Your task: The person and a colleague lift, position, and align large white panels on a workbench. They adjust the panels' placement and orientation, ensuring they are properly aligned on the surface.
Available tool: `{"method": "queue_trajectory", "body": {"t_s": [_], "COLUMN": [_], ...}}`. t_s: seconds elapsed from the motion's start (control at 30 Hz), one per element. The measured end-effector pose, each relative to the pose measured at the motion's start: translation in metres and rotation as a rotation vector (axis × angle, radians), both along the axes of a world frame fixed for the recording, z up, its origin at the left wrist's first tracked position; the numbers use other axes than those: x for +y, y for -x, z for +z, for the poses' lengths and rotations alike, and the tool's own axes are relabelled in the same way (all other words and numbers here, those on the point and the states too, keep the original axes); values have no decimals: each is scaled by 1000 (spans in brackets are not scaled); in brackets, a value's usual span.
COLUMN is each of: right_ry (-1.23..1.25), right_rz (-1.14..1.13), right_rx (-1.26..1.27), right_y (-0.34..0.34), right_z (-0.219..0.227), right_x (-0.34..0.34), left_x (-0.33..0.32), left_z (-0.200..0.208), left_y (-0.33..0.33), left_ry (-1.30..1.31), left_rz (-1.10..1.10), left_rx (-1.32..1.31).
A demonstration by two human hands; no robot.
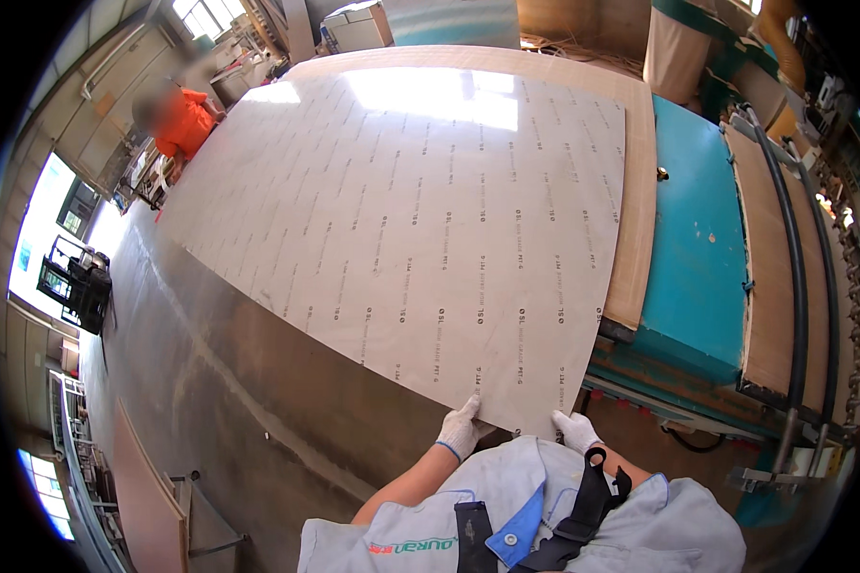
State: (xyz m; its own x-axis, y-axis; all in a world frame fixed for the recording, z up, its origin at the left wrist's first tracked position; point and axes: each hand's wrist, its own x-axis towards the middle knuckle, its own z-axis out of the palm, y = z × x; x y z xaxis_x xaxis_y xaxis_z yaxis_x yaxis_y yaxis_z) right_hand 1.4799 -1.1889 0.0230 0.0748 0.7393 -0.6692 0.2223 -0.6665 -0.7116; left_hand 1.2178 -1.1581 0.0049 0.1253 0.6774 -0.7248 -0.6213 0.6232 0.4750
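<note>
A large, glossy whitish sheet with rows of print on its film stretches away from me. Its near edge lies close to my body. In a white work glove, my left hand grips that edge, thumb on top and the fingers hidden beneath. My right hand, gloved alike, pinches the same edge near the right corner. Under the sheet's far and right sides shows a light wooden board.
At the sheet's far left a person in an orange shirt stands. A teal machine bed with dark rails runs along the right. A forklift is by the doorway at left. A leaning panel stands at lower left.
</note>
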Motion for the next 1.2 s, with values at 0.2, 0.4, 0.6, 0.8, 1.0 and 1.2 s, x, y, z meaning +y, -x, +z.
{"method": "queue_trajectory", "body": {"t_s": [0.2,0.4,0.6,0.8,1.0,1.2], "right_ry": [33,69,-53,-120,-65,-18], "right_rz": [173,261,267,276,277,261], "right_rx": [-39,-166,-81,-8,-53,-76], "right_y": [-23,-37,-46,-52,-56,-45], "right_z": [-28,-46,-56,-62,-58,-40], "right_x": [8,11,10,13,18,24], "left_x": [-12,-5,-5,-8,-10,-12], "left_z": [-16,-1,7,-13,-19,1], "left_y": [-2,-16,-19,-17,-23,-26], "left_ry": [-29,91,104,94,79,70], "left_rz": [48,8,42,57,78,93], "left_rx": [-70,-31,-46,-41,23,53]}}
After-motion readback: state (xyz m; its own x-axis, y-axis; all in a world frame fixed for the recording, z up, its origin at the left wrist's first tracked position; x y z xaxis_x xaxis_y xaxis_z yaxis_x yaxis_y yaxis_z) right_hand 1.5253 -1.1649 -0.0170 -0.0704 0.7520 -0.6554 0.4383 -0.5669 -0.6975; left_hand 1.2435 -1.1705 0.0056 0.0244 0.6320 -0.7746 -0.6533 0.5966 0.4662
